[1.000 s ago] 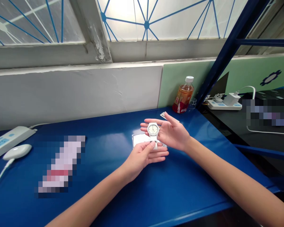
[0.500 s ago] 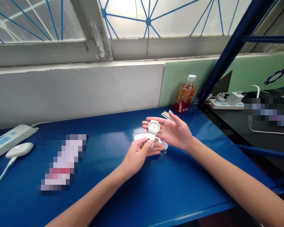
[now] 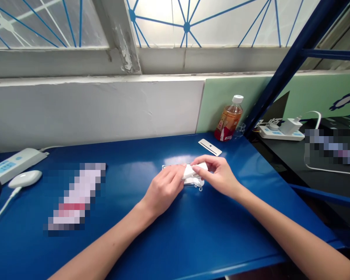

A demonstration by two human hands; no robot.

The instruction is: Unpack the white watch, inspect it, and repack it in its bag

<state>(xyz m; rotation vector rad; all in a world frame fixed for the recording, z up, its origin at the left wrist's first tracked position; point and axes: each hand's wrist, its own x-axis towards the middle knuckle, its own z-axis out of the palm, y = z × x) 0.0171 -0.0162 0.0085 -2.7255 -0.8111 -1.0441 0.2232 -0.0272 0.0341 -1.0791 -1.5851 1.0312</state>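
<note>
Between my two hands is the white watch [image 3: 195,170], its dial no longer facing me. My left hand [image 3: 166,186] is closed on its left end, the back of the hand turned up and the fingertips hidden. On the other end, my right hand [image 3: 218,175] pinches the watch between thumb and fingers. Just beneath them on the blue table [image 3: 128,249] lies a clear case [image 3: 189,182] with a small bead chain at its near edge; my hands cover much of it.
Behind my right hand lies a flat white card [image 3: 210,147] with a dark slot. A drink bottle [image 3: 229,120] stands at the back by the blue frame post. To the left are a pixelated object [image 3: 77,196], a white charger [image 3: 25,179] and a power strip [image 3: 16,165].
My right hand was open, palm up, beside the watch; now it has turned over and grips it. The watch has tipped and lowered, and my left hand has rolled palm down.
</note>
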